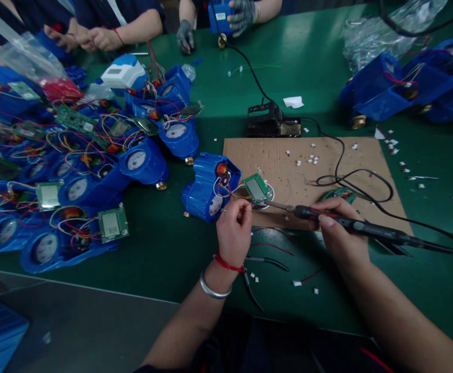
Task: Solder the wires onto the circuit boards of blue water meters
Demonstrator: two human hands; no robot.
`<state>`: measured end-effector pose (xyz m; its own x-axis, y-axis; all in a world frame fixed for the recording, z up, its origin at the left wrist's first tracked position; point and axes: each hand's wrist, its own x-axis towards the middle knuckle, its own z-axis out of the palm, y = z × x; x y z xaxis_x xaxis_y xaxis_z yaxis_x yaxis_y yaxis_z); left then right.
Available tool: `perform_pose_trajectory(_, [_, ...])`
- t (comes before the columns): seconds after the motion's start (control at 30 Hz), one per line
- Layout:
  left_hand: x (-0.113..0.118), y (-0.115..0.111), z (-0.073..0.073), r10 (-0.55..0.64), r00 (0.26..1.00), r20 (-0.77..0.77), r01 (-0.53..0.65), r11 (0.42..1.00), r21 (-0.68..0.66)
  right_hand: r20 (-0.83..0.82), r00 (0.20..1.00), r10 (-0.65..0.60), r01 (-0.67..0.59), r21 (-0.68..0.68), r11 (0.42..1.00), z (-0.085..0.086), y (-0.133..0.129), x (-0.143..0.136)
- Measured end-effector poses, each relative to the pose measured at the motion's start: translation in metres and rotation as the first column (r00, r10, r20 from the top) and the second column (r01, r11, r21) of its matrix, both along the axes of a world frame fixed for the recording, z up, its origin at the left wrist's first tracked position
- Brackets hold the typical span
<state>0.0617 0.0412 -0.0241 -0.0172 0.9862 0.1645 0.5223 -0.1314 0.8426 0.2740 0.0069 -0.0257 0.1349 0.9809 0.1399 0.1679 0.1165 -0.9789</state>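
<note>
The left hand (234,230), at the middle of the frame, has its thumb and fingers pinched together beside the circuit board (256,188); what lies between the fingertips is too small to tell. The right hand (340,228), right of center, is wrapped around the soldering iron (327,216), whose tip points left to the board's lower edge. Colored wires run from the board to the blue meter (210,189) just left of it, which lies on the table.

Beneath the board and the iron is a cardboard sheet (300,191), strewn with small white connectors (312,159); its left edge lies near the meter, and its far edge reaches the black iron stand (267,120). The iron's cord (369,196) loops across the sheet's right side. Loose wires (273,247) lie between the forearms.

The green table (311,67) shows bare surface at upper center and along the right edge. Crowded blue meters (74,181) with boards and wires fill the left side, and more blue meters (412,85) stand at upper right. The table's near edge slants across the lower left, above a gray floor (94,321). Co-workers' hands (244,18) work along the top.
</note>
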Motion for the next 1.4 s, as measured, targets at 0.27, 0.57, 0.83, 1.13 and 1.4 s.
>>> perform_pose_trajectory(0.27, [-0.001, 0.001, 0.0, -0.002, 1.0, -0.03, 0.002, 1.0, 0.012, 0.193, 0.981, 0.013, -0.017, 0.018, 1.0, 0.01, -0.005, -0.002])
perform_pose_trajectory(0.57, [-0.001, 0.0, -0.001, 0.001, 0.999, -0.045, 0.0, 1.0, 0.014, 0.354, 0.929, 0.107, -0.157, 0.117, 0.981, 0.019, -0.005, -0.004])
perform_pose_trajectory(0.83, [0.0, 0.002, -0.003, -0.001, 0.998, -0.06, 0.002, 1.0, 0.017, 0.379, 0.911, 0.162, -0.245, 0.181, 0.953, 0.027, -0.003, -0.007])
perform_pose_trajectory(1.13, [0.0, 0.001, -0.003, 0.0, 0.999, -0.046, 0.001, 0.999, 0.034, 0.297, 0.946, 0.128, -0.198, 0.218, 0.956, 0.022, -0.006, -0.004])
perform_pose_trajectory(1.4, [0.0, 0.002, -0.003, -0.003, 0.999, -0.043, 0.004, 0.999, 0.034, 0.283, 0.957, 0.065, -0.13, 0.218, 0.967, 0.02, -0.009, -0.004])
